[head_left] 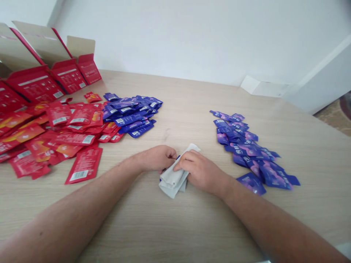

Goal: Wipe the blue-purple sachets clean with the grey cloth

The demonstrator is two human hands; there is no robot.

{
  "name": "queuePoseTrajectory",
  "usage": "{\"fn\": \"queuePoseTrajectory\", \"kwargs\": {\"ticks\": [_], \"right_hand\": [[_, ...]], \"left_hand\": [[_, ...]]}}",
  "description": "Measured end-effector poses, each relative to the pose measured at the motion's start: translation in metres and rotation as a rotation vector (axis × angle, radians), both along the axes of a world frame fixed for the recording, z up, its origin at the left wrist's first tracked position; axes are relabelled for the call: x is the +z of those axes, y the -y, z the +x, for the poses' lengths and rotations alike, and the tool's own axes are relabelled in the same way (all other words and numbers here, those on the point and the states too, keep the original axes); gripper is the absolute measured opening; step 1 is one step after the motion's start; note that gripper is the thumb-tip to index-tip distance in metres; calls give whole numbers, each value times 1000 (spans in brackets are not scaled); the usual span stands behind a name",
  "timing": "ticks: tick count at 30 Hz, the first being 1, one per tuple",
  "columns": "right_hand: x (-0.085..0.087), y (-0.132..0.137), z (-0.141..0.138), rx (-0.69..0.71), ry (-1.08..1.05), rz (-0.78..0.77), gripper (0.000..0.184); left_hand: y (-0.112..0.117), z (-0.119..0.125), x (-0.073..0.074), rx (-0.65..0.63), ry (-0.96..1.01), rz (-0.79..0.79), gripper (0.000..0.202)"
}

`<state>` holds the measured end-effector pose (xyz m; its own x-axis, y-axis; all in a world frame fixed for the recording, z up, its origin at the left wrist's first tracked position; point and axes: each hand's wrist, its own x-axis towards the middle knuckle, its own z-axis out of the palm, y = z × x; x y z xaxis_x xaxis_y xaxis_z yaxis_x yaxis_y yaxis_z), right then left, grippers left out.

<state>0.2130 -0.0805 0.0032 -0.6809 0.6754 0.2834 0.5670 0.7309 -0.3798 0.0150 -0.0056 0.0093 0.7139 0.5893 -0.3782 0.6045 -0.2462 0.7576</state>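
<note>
My right hand is closed on a folded white cloth near the middle of the table. Under and beside the cloth, small edges of a blue packet show; most of it is hidden. My left hand has its fingers curled in at the packet's upper left edge and seems to pinch it. To the right lies an overlapping row of blue and purple packets. Beyond my left hand is a heap of blue packets, printed backs mostly up.
A large pile of red and orange packets spreads over the left side, touching the blue heap. Behind it stand several red boxes with raised flaps. A white folded card lies at the back right, near the wall.
</note>
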Motion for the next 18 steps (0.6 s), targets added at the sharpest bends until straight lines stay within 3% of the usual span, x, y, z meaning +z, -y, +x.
{"fn": "queuePoseTrajectory", "kwargs": {"ticks": [3,7,13,18], "right_hand": [[-2,4,-5,-2,-10,19,34],[-3,12,-12,178,-9,39,25],[-2,3,-2,-36,-32,33,33],[-2,13,-11,134,-5,75,22]], "left_hand": [[0,0,-1,8,9,-11,17],[-1,-1,-4,-6,38,-19,15],[-2,0,-4,21,35,-49,18],[-2,-1,-4,9,75,-96,12]]}}
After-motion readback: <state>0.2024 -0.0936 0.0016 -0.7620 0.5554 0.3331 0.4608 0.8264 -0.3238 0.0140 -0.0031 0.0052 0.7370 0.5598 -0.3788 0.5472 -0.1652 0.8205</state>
